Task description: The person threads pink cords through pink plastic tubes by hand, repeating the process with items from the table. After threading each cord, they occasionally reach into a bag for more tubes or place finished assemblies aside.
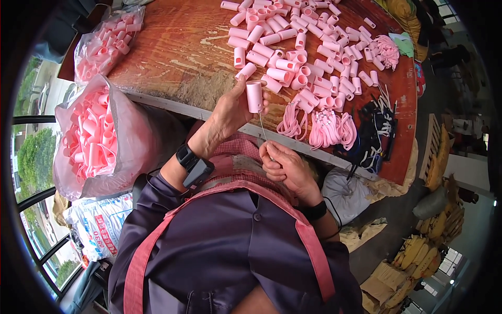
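Red-brown wood made up the table [178, 31], where a bump from the left hand [230, 111] could have scattered the pile of pink tubes [323, 65]; its pale front edge [178, 106] crossed beneath that hand, with bare board [157, 68] to the left. Left fingers wrapped the held tube [254, 98], raised near that edge; the right hand [286, 166] pinched a thin wire [262, 125] running toward the tube's base, easily lost if slackened.

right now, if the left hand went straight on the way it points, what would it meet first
Probably the loose pink tubes on the table, just past the tube the left hand holds, though the hand's height above them is unclear.
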`<act>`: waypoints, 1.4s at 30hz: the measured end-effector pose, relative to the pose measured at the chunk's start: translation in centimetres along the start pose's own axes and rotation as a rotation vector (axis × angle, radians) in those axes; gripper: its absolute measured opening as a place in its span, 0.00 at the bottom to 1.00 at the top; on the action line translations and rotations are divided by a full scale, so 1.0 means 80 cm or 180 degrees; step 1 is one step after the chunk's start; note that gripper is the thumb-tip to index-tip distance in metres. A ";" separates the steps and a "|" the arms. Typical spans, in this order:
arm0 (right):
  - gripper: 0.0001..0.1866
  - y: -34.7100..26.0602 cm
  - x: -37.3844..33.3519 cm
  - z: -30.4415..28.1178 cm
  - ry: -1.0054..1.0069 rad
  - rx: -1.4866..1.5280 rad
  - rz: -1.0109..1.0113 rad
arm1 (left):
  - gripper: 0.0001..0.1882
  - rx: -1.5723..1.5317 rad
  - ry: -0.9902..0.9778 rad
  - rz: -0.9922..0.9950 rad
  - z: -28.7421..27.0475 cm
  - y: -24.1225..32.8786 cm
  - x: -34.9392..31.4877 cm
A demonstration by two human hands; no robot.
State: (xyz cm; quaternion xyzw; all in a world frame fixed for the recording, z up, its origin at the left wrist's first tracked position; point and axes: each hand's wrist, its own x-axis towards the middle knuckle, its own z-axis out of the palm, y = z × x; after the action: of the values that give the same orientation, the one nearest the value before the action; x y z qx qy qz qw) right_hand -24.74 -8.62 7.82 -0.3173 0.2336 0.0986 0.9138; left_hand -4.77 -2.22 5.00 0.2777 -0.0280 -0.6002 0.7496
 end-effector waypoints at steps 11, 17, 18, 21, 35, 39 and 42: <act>0.13 0.005 0.002 -0.013 0.0165 0.0151 -0.0214 | 0.17 0.1737 -0.0453 0.0866 0.006 -0.028 0.009; 0.13 0.001 0.003 -0.033 0.0314 0.0246 -0.0460 | 0.20 0.1572 -0.0595 0.0206 0.001 -0.077 0.016; 0.13 0.000 0.002 -0.037 0.0382 0.0259 -0.0463 | 0.22 0.1145 -0.0597 -0.0174 0.002 -0.083 0.020; 0.13 -0.005 -0.004 -0.049 0.0609 0.0332 -0.0696 | 0.20 0.1570 -0.0154 -0.0288 0.010 -0.091 0.037; 0.13 -0.015 -0.013 -0.078 0.0841 0.0537 -0.1171 | 0.17 0.5022 0.0821 0.0615 0.004 -0.071 0.081; 0.13 -0.020 -0.001 -0.078 0.0897 0.0467 -0.1109 | 0.14 0.3041 0.0281 0.0273 0.005 -0.042 0.062; 0.14 -0.027 0.005 -0.067 0.0809 0.0287 -0.0987 | 0.14 0.2025 0.0193 0.0193 0.008 -0.031 0.048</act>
State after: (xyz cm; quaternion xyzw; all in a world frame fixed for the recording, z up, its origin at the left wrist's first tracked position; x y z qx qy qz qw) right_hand -25.66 -13.68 5.08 -0.3182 0.2996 -0.0947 0.8945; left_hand -6.18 -6.26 3.32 0.5149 -0.2002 -0.5302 0.6432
